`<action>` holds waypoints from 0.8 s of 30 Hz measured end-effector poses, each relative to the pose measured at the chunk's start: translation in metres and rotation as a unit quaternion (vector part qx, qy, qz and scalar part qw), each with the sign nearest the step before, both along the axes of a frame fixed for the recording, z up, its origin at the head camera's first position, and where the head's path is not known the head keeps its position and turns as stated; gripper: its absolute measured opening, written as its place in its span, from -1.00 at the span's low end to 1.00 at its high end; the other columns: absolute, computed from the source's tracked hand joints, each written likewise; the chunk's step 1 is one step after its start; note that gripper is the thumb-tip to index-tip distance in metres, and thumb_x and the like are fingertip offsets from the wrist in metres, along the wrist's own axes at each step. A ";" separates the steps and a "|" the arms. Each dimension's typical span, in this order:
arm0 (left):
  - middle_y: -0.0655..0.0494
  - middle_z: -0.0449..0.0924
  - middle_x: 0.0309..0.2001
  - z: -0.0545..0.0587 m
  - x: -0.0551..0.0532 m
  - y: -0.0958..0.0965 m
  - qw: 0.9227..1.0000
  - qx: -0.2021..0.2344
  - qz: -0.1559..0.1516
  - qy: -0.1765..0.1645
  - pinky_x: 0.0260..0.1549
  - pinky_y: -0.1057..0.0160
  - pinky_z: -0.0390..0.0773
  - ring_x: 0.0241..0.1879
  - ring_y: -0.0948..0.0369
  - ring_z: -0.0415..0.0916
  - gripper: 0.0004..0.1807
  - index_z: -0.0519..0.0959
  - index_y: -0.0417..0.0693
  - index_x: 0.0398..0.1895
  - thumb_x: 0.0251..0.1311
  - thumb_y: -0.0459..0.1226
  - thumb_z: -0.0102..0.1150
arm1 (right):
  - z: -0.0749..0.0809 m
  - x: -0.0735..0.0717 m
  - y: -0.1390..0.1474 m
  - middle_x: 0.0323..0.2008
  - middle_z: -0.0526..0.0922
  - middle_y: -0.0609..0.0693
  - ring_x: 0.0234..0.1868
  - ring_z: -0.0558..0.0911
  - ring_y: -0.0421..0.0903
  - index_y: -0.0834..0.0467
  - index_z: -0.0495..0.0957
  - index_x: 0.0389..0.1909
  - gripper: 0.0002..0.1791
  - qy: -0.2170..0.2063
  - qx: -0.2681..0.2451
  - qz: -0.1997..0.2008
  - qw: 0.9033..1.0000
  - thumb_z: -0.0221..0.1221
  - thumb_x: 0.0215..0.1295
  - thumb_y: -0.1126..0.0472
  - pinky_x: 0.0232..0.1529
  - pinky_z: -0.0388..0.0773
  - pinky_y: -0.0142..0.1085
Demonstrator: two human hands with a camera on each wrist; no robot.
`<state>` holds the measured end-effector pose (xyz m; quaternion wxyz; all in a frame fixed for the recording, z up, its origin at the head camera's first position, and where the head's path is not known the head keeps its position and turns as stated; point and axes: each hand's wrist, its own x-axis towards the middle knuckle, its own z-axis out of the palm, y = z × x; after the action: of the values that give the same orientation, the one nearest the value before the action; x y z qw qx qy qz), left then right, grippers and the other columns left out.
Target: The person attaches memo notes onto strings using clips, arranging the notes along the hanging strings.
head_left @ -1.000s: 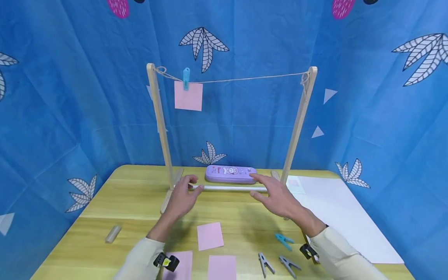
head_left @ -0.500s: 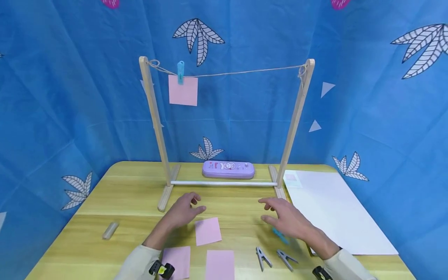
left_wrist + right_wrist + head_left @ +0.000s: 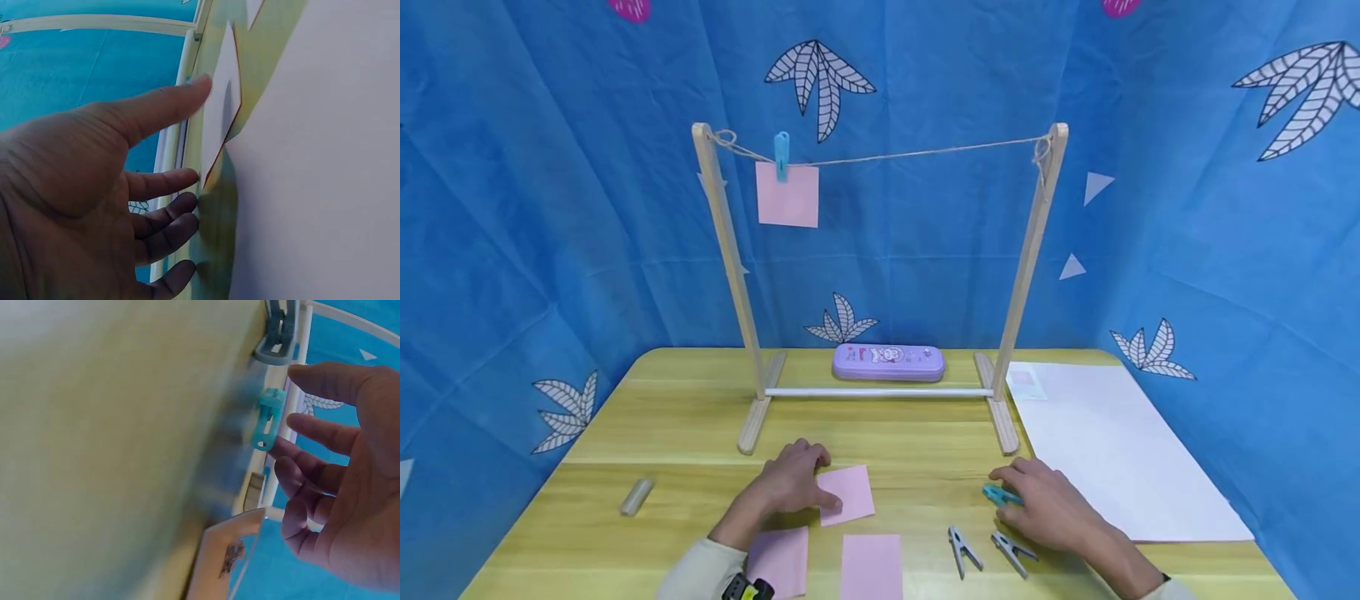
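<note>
**Replier:** Anything new on the worktop (image 3: pixel 685 417)?

**Me:** Big to small, then. The wooden rack (image 3: pixel 1022 292) is standing where it was, with the hung pink square (image 3: pixel 790 207) still dangling off its string (image 3: pixel 925 152). What's changed is my hands: a second ago both were out by the rack's bottom bar (image 3: pixel 880 392), and now they're down low over the nearer stuff. I'd say that shifts the work from the rack to the loose bits.

**Replier:** Grabbed anything yet?

**Me:** Nope, not that I can see. My left hand (image 3: pixel 793 479) is loosely spread at the left side of the loose pink square (image 3: pixel 853 492), thumb over its edge, can't tell if it's touching. That square lies between my hands, way closer to the left. My right hand (image 3: pixel 1047 504) is relaxed, thumb and fingers wide apart, with the teal peg (image 3: pixel 1000 495) in the gap, not pinched; contact's unclear. A grey peg (image 3: pixel 1002 543) sits just nearer me.
</note>
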<state>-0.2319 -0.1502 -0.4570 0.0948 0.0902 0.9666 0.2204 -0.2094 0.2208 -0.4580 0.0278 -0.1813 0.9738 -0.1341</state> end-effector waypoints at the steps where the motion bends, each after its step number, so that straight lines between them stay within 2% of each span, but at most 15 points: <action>1: 0.08 0.45 -0.13 0.000 0.001 0.000 1.000 -0.006 0.001 0.004 -0.03 -0.12 0.40 -0.08 0.11 0.39 -0.33 0.54 -0.03 -0.06 -0.29 0.04 0.55 | -0.001 0.001 0.001 -0.20 0.55 -0.16 -0.18 0.48 -0.17 0.03 0.61 0.01 -0.56 0.003 0.004 -0.003 1.000 0.33 0.08 0.03 -0.26 0.42 -0.17; 5: 0.10 0.42 -0.18 -0.002 0.004 0.001 1.000 -0.018 0.009 0.012 0.01 -0.15 0.38 -0.10 0.10 0.38 -0.42 0.55 0.01 -0.18 -0.31 0.01 0.56 | -0.003 0.005 0.003 -0.25 0.54 -0.18 -0.21 0.46 -0.18 0.04 0.64 -0.04 -0.60 0.009 0.010 -0.010 1.000 0.34 0.05 0.05 -0.27 0.41 -0.20; 11: 0.15 0.40 -0.29 -0.003 0.010 0.000 1.000 -0.010 0.013 0.001 0.02 -0.14 0.35 -0.21 0.15 0.35 -0.56 0.53 0.04 -0.35 -0.27 -0.04 0.55 | -0.006 0.008 0.009 -0.34 0.50 -0.24 -0.27 0.43 -0.21 -0.01 0.67 -0.16 -0.70 0.003 0.015 -0.002 1.000 0.35 0.04 0.06 -0.30 0.38 -0.23; 16: 0.22 0.41 -0.37 -0.005 0.010 -0.001 1.000 -0.006 -0.003 0.010 -0.11 -0.04 0.37 -0.33 0.23 0.34 -0.61 0.50 0.07 -0.43 -0.25 -0.07 0.53 | -0.009 0.008 0.011 -0.35 0.50 -0.26 -0.28 0.44 -0.22 -0.02 0.67 -0.18 -0.71 0.008 0.012 0.002 1.000 0.36 0.04 0.05 -0.30 0.38 -0.25; 20: 0.24 0.39 -0.48 -0.004 0.007 -0.002 1.000 0.006 -0.014 0.016 -0.28 0.13 0.29 -0.43 0.25 0.32 -0.61 0.42 0.06 -0.44 -0.21 -0.13 0.51 | -0.008 0.007 0.011 -0.35 0.51 -0.25 -0.28 0.43 -0.22 0.00 0.67 -0.17 -0.71 0.001 0.010 -0.012 1.000 0.36 0.04 0.06 -0.29 0.37 -0.23; 22: 0.23 0.39 -0.50 -0.004 0.005 -0.002 1.000 0.018 -0.018 0.014 -0.29 0.14 0.24 -0.46 0.24 0.32 -0.60 0.41 0.05 -0.41 -0.18 -0.17 0.50 | -0.007 0.006 0.011 -0.35 0.51 -0.26 -0.28 0.42 -0.22 -0.01 0.68 -0.18 -0.72 0.002 0.012 -0.019 1.000 0.36 0.04 0.07 -0.28 0.37 -0.23; 24: 0.23 0.44 -0.48 -0.003 0.003 -0.001 0.999 0.023 -0.021 0.012 -0.25 0.08 0.31 -0.44 0.24 0.36 -0.59 0.45 0.02 -0.29 -0.16 -0.19 0.49 | -0.005 0.006 0.011 -0.36 0.50 -0.26 -0.28 0.42 -0.22 -0.01 0.68 -0.19 -0.73 0.003 0.013 -0.023 1.000 0.36 0.04 0.08 -0.28 0.37 -0.22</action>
<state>-0.2293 -0.1514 -0.4603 0.0860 0.1150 0.9602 0.2396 -0.2035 0.2322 -0.4629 0.0238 -0.1594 0.9795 -0.1213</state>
